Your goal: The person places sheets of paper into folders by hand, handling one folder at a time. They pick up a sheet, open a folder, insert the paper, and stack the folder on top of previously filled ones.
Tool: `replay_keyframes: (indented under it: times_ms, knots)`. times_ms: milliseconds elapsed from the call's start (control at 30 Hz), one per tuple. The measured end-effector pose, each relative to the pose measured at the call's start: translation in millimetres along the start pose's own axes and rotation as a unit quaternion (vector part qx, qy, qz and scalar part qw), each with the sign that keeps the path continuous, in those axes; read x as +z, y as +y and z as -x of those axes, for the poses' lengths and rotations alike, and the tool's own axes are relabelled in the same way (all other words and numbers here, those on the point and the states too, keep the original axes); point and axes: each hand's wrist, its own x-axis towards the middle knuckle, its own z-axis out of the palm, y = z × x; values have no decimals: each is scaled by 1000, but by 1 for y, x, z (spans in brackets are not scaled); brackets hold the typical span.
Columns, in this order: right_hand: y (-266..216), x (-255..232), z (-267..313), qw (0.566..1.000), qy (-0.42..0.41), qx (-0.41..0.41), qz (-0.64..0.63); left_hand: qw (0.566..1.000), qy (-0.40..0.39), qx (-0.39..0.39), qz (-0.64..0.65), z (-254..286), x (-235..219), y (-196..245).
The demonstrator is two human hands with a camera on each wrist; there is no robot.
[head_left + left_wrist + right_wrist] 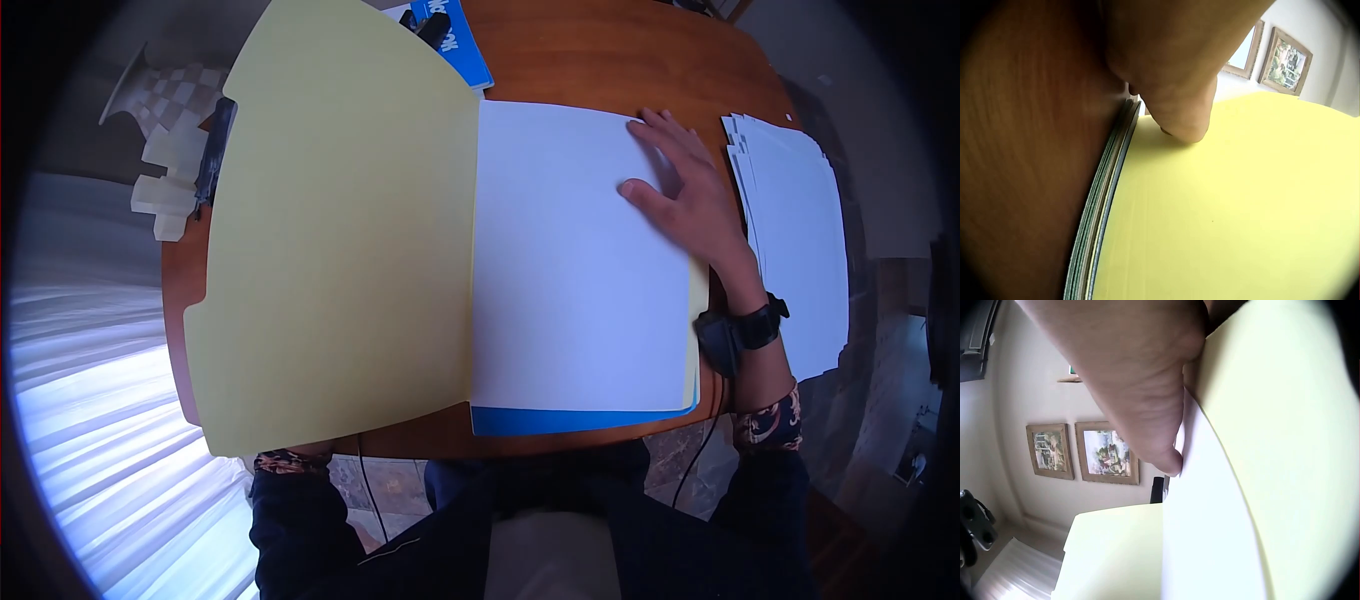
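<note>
While resting right hand (pixel 702 202), fingers apart, on white paper (pixel 575 270), touches yellow folder (pixel 340 230) with left hand (pixel 1172 78), grip unclear.

The camera on my head looks forward and steeply down from above, far enough off to take in the open pale yellow paper folder (pixel 340 250), the smooth white paper sheet (pixel 580 270), my right hand (pixel 690 195), the reddish-brown wooden table (pixel 620 50) and my dark sleeves (pixel 300 520). It cannot see my left hand (pixel 1172 69), which the folder covers; my left wrist's camera does, from very near, facing along a broad yellow surface. My right wrist's camera looks low across the sheet, close under my palm, sharing folder, sheet and right hand with the head view. Both wrist views reach the painted pictures in brown wooden frames (pixel 1109 453).
</note>
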Motion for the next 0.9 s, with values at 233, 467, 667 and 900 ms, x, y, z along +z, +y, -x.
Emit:
replay_keyframes:
  times_ms: [233,467,667,900]
  knots:
    - [-3,-2,0,1000,-8,-12,10,998,-1,57,36,-32,7,32]
    - [-2,0,1,1000,-4,-14,2,988,24,110,103,-95,36,58]
    - [-2,0,1,1000,1,-1,-12,976,25,109,186,-139,64,56]
    - [-1,1,2,1000,13,-5,-24,964,-6,113,242,-165,77,42]
